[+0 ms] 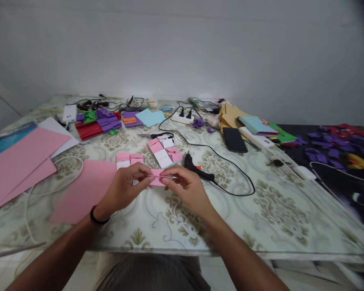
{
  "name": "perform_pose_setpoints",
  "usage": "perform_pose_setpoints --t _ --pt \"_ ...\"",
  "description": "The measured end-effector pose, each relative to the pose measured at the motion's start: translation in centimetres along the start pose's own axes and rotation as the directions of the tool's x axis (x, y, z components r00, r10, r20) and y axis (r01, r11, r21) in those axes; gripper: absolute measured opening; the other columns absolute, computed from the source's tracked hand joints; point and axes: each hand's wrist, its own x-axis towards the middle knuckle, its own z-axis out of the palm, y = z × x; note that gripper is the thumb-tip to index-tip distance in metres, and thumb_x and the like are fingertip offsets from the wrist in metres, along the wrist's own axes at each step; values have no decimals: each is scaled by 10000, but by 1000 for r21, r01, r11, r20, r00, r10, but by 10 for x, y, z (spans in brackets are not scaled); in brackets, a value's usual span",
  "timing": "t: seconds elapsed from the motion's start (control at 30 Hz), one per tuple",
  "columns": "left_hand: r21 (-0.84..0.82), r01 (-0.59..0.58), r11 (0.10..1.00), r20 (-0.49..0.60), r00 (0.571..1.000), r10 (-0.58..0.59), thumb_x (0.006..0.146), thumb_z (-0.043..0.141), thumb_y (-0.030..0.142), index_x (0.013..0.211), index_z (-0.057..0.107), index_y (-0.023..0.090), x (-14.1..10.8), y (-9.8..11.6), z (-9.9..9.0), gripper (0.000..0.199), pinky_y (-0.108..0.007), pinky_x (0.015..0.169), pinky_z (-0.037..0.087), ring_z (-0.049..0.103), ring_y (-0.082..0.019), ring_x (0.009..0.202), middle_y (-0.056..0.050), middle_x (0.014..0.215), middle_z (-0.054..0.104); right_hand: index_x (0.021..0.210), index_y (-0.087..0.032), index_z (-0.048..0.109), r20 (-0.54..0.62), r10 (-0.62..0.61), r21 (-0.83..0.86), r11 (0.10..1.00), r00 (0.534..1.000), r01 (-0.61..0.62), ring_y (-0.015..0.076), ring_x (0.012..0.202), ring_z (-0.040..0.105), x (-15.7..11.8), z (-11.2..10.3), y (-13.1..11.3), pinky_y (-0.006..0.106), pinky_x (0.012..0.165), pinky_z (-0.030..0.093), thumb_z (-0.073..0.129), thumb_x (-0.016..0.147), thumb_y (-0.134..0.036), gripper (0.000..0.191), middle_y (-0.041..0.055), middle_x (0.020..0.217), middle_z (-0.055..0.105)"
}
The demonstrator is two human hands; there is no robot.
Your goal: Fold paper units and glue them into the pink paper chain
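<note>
Between my two hands is a small pink paper piece (156, 173) with a crease or fold running across its middle. My left hand (128, 184) pinches its left end, thumb below and fingers above. At the right end my right hand (183, 186) grips it the same way. Just behind lie pink-and-white folded paper pieces (164, 155), with another such group (130, 157) partly hidden by my left hand. A pink sheet (85, 190) lies flat under my left forearm. To the right of my right hand rests a black glue gun (198, 169) with its cord looping rightward.
Black-handled scissors (160, 135) lie behind the folded pieces. Large pink sheets (27, 161) cover the left side. Along the back are purple, red and green folded papers (100, 121) and a white power strip (182, 117). A black phone (235, 140) sits at the right.
</note>
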Motion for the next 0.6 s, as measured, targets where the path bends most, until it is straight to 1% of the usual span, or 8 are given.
perform_pose_setpoints --t 0.1,0.2,0.23,0.3,0.4,0.5,0.53,0.6 --pt "18 -11 1000 -5 1000 11 939 703 276 878 687 188 -1 2 0 108 -204 617 522 698 -117 667 5 758 749 947 -228 755 -10 23 45 999 1000 -23 164 742 665 -1 0 0 301 650 567 771 899 -356 139 27 881 724" --pt "60 -16 998 -10 1000 16 939 696 274 850 681 187 -1 3 -1 125 -204 598 490 682 -114 658 3 747 742 1086 -246 699 -21 72 146 987 997 -68 134 660 648 0 1 2 283 637 556 808 866 -367 274 -11 846 711" --pt "78 -14 997 -10 1000 15 940 694 279 849 678 187 -1 3 -1 131 -206 588 479 676 -115 654 2 743 739 1107 -246 683 -14 87 167 982 996 -84 129 644 642 0 2 2 278 630 548 812 861 -379 307 -18 836 707" --pt "96 -10 995 -12 1000 11 940 697 295 870 669 188 -2 3 -1 131 -208 579 470 670 -118 654 3 740 731 1065 -231 685 13 117 167 979 993 -118 127 631 633 1 3 4 270 613 531 806 861 -421 304 -19 805 698" --pt "77 -15 997 -28 999 18 919 723 298 956 642 196 -2 4 -3 135 -207 610 496 677 -121 679 9 776 729 955 -208 695 31 158 126 979 987 -161 130 610 617 1 3 5 270 596 513 803 850 -481 312 -18 741 677" --pt "67 2 998 -6 1000 -1 908 716 267 1079 641 200 -1 5 -3 198 -206 615 508 670 -120 658 23 762 727 895 -205 688 21 149 101 984 989 -150 128 596 600 1 3 6 270 600 501 802 849 -497 317 -26 705 651" --pt "77 17 997 19 1000 -18 916 699 263 1080 658 197 0 6 -3 181 -207 609 505 668 -122 651 23 746 730 882 -206 686 20 138 95 986 990 -140 129 601 596 1 3 6 270 604 499 798 854 -495 312 -26 704 645" --pt "112 45 993 68 996 -53 938 663 273 985 704 189 2 6 -2 105 -209 592 487 664 -127 643 14 718 743 865 -208 687 16 115 73 991 993 -116 136 627 595 1 2 5 274 622 497 788 864 -487 297 -18 724 645"
